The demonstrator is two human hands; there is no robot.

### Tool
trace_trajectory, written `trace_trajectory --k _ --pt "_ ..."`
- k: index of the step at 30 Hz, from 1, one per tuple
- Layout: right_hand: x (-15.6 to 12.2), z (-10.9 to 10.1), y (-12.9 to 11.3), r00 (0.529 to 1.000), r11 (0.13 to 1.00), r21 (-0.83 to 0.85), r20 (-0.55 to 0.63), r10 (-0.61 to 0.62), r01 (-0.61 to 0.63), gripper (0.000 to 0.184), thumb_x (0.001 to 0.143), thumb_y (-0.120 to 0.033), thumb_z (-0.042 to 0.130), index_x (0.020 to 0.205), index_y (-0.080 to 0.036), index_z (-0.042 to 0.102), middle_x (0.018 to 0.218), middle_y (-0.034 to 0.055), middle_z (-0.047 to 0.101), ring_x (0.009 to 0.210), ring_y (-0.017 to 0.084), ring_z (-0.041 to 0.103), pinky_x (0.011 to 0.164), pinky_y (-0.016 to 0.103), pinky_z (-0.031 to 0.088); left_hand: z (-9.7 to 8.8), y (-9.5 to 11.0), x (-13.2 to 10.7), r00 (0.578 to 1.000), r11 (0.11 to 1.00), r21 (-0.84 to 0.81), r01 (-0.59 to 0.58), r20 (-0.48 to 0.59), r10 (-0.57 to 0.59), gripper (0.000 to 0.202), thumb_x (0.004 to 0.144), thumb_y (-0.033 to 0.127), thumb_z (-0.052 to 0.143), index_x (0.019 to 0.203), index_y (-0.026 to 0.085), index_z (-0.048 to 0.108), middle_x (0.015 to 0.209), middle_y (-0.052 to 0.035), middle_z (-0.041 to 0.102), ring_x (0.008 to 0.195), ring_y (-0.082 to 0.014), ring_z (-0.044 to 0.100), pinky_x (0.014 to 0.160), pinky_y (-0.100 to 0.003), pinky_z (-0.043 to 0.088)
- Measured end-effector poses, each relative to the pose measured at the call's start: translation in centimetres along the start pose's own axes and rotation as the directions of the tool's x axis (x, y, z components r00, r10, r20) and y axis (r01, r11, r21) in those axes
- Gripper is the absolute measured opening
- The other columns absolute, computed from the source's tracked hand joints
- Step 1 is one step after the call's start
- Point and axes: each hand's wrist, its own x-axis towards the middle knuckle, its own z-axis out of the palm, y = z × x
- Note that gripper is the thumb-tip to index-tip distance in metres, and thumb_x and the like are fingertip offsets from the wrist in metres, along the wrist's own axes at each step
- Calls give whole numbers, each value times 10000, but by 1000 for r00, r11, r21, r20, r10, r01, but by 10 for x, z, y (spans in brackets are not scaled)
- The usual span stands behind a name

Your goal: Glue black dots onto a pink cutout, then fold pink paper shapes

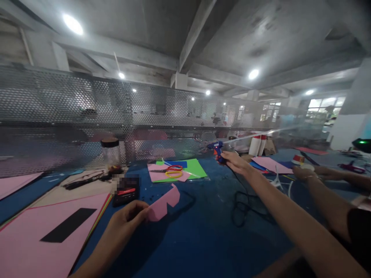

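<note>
Between the thumb and fingers of my left hand (130,216) is a pink paper cutout (162,204) with a notch in its lower edge, held above the blue table (197,239). My right hand (233,162) stretches forward, wrapped round the handle of a blue hot glue gun (218,150) that points left and has a small red light. A dark cord (240,208) hangs from the gun and lies coiled on the table. Beyond the cutout, scissors with red and yellow handles (174,172) rest on pink and green paper sheets (197,168).
Pink sheets (26,231) with a black strip (69,224) lie at the left. Behind them stand a dark-lidded jar (110,154) and a black box (126,191). A perforated metal screen (162,112) runs along the back. At right, another person's hands (307,173) hold something pale.
</note>
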Motion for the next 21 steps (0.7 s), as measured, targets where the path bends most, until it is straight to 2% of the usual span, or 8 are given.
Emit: trace_trajectory --k 3,5,8,12,17,21 --pt "-16 27 -11 997 986 168 73 -35 23 286 987 -395 558 1124 -153 628 1063 82 684 916 198 670 810 368 564 -1 -2 1 1000 1000 -31 -1 12 1 356 839 528 639 811 178 704 751 -30 691 742 -224 639 672 -294 478" --pt "-26 46 -19 992 968 252 118 -44 13 258 932 -407 576 1004 -166 635 926 75 687 827 192 662 749 332 554 -2 1 1 1000 999 -49 7 11 -6 347 835 519 644 814 177 703 741 -29 689 730 -218 632 670 -296 473" --pt "-39 75 -27 981 938 347 188 -51 -18 222 827 -401 644 846 -184 602 774 35 633 707 169 604 681 309 526 -4 10 0 1000 995 -94 26 19 -24 318 832 491 649 792 178 692 750 -28 683 742 -208 631 690 -293 473" --pt "-54 106 -31 969 910 413 237 -63 -42 270 750 -403 722 738 -188 559 690 -14 544 636 135 524 640 284 480 -7 16 -1 997 991 -115 71 34 -67 308 794 473 671 771 165 678 719 -21 666 671 -181 617 657 -288 480" --pt "-74 129 -25 964 921 389 255 -70 -36 251 778 -350 763 732 -175 590 684 -4 599 659 136 549 687 288 457 -14 19 -8 990 985 -115 132 60 -126 292 789 453 685 753 164 667 725 -20 669 612 -150 584 602 -271 453" --pt "-95 138 -28 952 936 352 293 -92 -18 201 841 -365 724 843 -199 612 707 -7 646 645 161 615 706 329 496 -17 22 -12 986 982 -95 162 52 -158 277 808 444 675 803 167 674 735 -2 660 622 -141 565 599 -259 425"
